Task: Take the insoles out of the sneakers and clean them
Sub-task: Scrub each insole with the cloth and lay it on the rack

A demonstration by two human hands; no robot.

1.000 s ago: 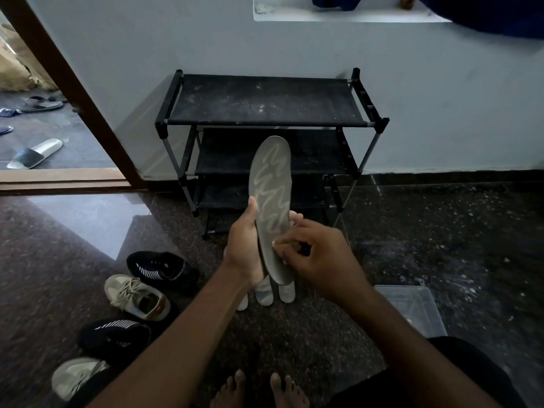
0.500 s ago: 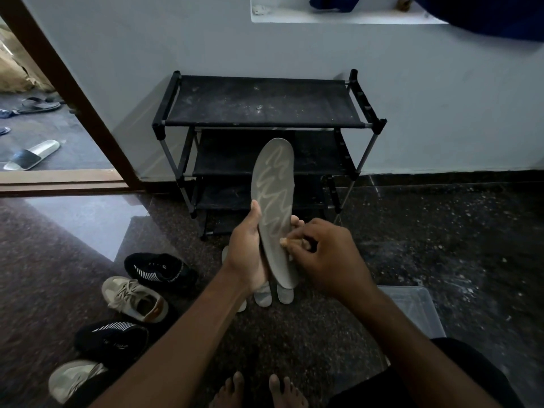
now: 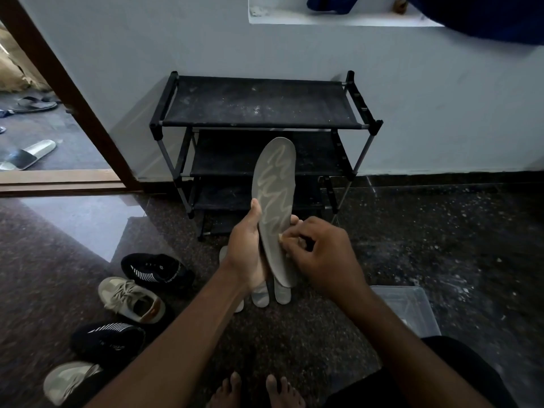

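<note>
My left hand [image 3: 247, 254] grips a grey insole [image 3: 275, 189] by its lower half and holds it upright, its face marked with a pale zigzag. My right hand [image 3: 321, 254] has curled fingers at the insole's right edge, pinching it with the thumb tip on its face. Three more pale insoles [image 3: 260, 295] lie on the floor just beneath my hands, partly hidden. At lower left stand a black sneaker [image 3: 156, 270], a beige sneaker [image 3: 129, 298], another black sneaker [image 3: 109, 340] and another beige sneaker [image 3: 67, 381].
A black three-tier shoe rack [image 3: 259, 101] stands against the white wall behind the insole. A clear plastic box [image 3: 406, 307] sits on the dark floor at right. An open doorway with sandals [image 3: 26, 154] outside is at left. My bare feet [image 3: 256, 390] are at the bottom.
My right hand's thumb has crept slightly up the insole's lower face. My left hand keeps the same hold, and the insole has barely shifted.
</note>
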